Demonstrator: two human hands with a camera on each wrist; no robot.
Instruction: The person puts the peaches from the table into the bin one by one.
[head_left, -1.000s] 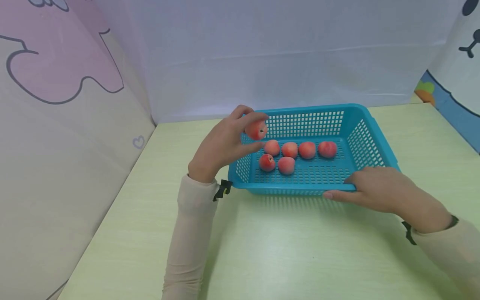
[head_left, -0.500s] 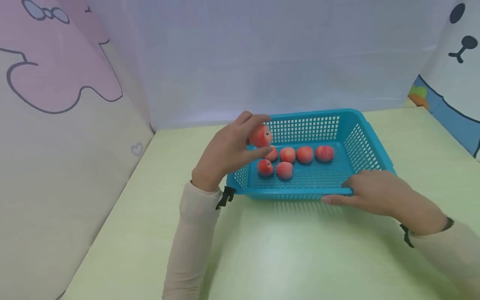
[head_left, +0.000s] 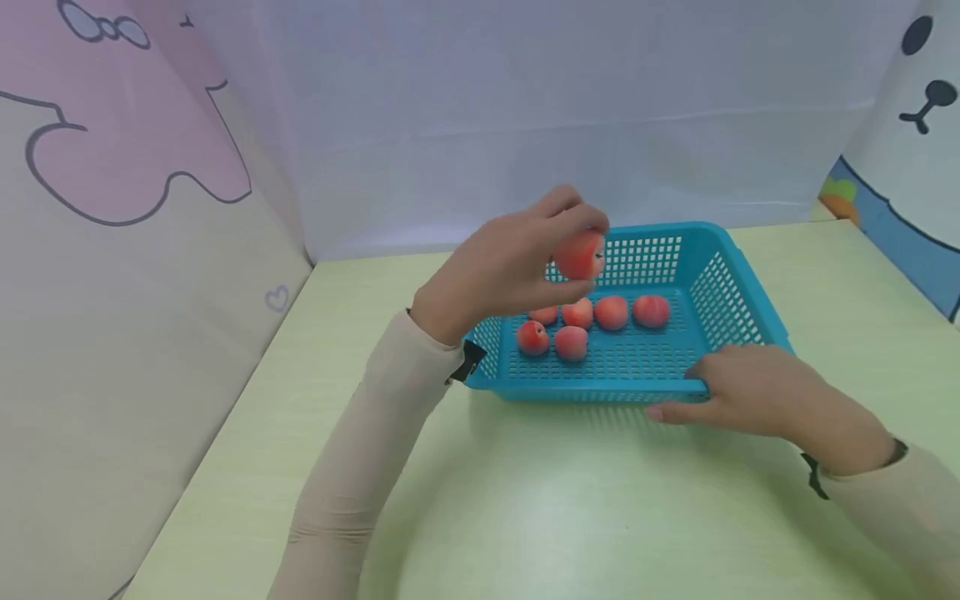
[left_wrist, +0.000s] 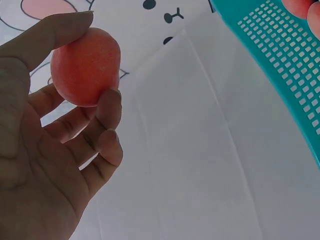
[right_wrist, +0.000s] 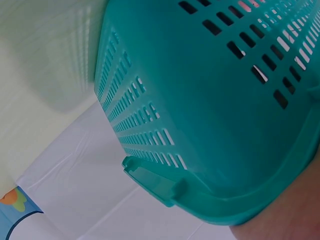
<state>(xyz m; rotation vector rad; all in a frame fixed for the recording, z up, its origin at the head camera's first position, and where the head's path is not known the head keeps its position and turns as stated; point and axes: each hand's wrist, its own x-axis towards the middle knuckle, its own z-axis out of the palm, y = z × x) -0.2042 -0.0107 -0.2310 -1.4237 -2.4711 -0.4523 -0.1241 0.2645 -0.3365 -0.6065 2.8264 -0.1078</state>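
Note:
My left hand (head_left: pixel 510 267) pinches a red peach (head_left: pixel 580 255) between thumb and fingers, held up over the left part of a blue plastic basket (head_left: pixel 600 387). In the left wrist view the same peach (left_wrist: pixel 86 67) sits between the thumb and the fingertips. Several more peaches lie on the basket floor in two rows, among them one at the right end (head_left: pixel 651 311) and one in the front row (head_left: pixel 572 342). My right hand (head_left: pixel 757 387) grips the front rim near the right corner, thumb outside, fingers hidden inside. The right wrist view shows the basket's perforated wall (right_wrist: pixel 200 110) up close.
The basket stands on a pale green table (head_left: pixel 555 500), near a white cloth backdrop (head_left: pixel 480 125) behind it. Printed cloth panels with cartoon figures hang at the left (head_left: pixel 135 150) and right (head_left: pixel 922 150).
My left hand has carried the peach to the right, from the basket's left edge to farther over the basket. My right hand keeps its grip on the rim.

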